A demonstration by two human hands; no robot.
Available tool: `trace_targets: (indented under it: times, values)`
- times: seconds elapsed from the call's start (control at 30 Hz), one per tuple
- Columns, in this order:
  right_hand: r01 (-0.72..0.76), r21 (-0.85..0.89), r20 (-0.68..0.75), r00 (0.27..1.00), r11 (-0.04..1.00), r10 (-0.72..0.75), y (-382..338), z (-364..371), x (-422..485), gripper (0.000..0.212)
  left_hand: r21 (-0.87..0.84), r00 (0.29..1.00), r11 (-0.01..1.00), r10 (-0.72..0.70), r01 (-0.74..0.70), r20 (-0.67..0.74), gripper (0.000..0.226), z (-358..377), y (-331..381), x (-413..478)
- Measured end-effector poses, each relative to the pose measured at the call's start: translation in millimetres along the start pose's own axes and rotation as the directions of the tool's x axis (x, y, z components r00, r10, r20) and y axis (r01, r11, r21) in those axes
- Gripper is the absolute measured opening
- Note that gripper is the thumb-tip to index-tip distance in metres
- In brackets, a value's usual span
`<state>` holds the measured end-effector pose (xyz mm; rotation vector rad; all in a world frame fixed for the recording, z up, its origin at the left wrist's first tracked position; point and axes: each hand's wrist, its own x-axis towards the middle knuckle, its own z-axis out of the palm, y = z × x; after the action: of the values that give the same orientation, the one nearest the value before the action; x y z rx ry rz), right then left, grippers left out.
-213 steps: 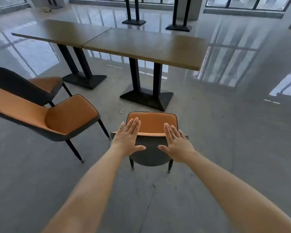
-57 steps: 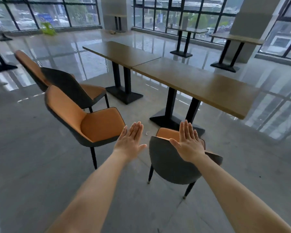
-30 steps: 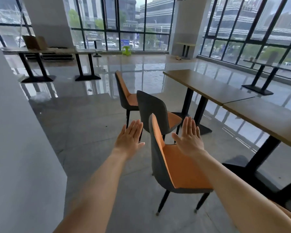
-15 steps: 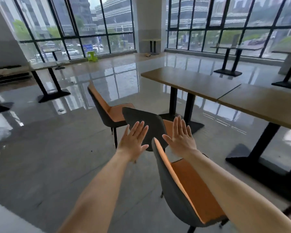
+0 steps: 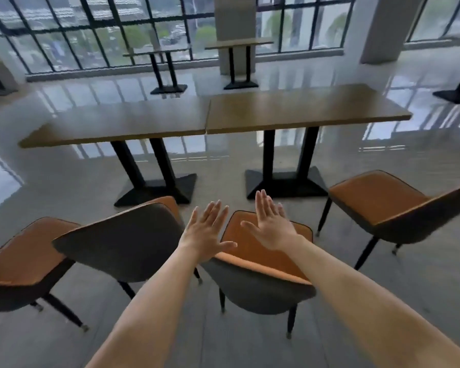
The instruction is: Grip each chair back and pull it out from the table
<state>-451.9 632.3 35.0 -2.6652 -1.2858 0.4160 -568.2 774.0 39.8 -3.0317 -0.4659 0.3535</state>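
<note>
Two bare forearms reach into view from the bottom edge, with no sleeve, watch or band on either as far as the picture shows them. The left hand (image 5: 204,232) and the right hand (image 5: 270,225) wear no gloves and no rings. The fingers are slim and the nails short. The fingertips are slightly blurred.

chair seat (image 5: 252,251): partly hidden by hands | right chair (image 5: 398,208): cut by edge | windows (image 5: 104,35): blurred
</note>
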Motion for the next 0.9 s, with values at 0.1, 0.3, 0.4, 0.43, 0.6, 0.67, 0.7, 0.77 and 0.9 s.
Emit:
trace_targets:
  times: [0.1,0.3,0.4,0.43,0.6,0.67,0.7,0.77,0.9]
  values:
    - [-0.138,0.015,0.056,0.989,0.99,0.137,-13.9,23.9,-18.1,0.083,0.032,0.991,0.991,0.132,-0.133,0.016,0.092,13.4,-18.0,-0.9]
    - [-0.342,0.03,0.133,0.933,0.939,0.336,-38.7,49.6,-44.1,0.084,0.008,0.946,0.947,0.322,-0.323,0.048,0.101,35.3,-38.9,-2.2]
    - [-0.389,-0.011,0.178,0.906,0.921,0.385,-45.6,67.2,-51.4,0.087,0.022,0.932,0.934,0.356,-0.358,0.062,0.108,49.8,-43.5,5.2]
    - [-0.4,-0.017,0.197,0.897,0.916,0.396,-46.7,72.2,-53.4,0.089,0.023,0.93,0.931,0.36,-0.363,0.077,0.11,54.1,-44.0,8.4]
    - [-0.453,-0.058,0.239,0.859,0.89,0.453,-36.4,89.8,-49.2,0.089,-0.032,0.911,0.92,0.392,-0.392,0.123,0.102,87.7,-42.6,27.6]
    - [-0.457,-0.086,0.165,0.87,0.885,0.465,-26.7,99.6,-44.1,0.079,-0.015,0.908,0.908,0.418,-0.418,0.035,0.086,96.5,-41.7,34.0]
    - [-0.458,-0.101,0.111,0.877,0.883,0.468,-21.7,104.2,-41.5,0.071,0.0,0.9,0.9,0.436,-0.436,0.003,0.076,98.1,-41.3,37.0]
    - [-0.45,-0.134,0.02,0.889,0.883,0.457,-16.2,108.8,-37.5,0.051,0.009,0.881,0.881,0.473,-0.473,-0.019,0.057,99.4,-42.0,43.3]
    - [-0.418,-0.181,-0.081,0.909,0.891,0.41,-15.5,113.4,-37.0,0.028,-0.007,0.851,0.853,0.519,-0.521,-0.082,0.038,106.8,-47.0,43.8]
